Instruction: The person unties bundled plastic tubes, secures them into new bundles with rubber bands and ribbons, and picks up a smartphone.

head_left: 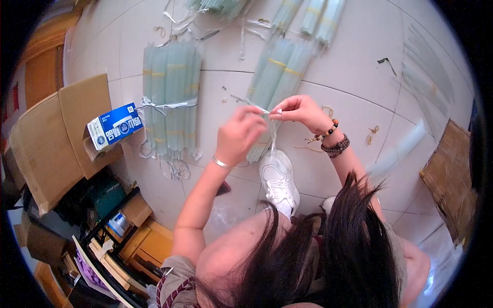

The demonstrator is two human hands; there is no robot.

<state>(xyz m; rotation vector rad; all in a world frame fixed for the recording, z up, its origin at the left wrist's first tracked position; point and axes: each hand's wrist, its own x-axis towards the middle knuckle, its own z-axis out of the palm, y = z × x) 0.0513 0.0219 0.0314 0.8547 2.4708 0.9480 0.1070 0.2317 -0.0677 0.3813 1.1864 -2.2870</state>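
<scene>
White plastic string (273, 137) runs up from beside my shoe to between my two hands. My right hand (304, 114) pinches it between thumb and fingertips. My left hand (238, 134), blurred by motion, has its fingertips closed at the same string, with the other fingers curled. Below and behind the hands lies a bundle of pale green translucent thin tubes (280, 66), held by yellow rubber bands. To the left rests another bundle of such tubes (172, 77), with a white string tied around its middle. The exact spot where the string crosses is partly hidden by my fingers.
More tube bundles (321, 18) lie at the top. Loose clear strips (426, 77) are spread at the right, near brown cardboard (449, 179). At the left stand a cardboard box (61, 138) and a blue-and-white box (115, 126). My white shoe (279, 179) is close below the hands.
</scene>
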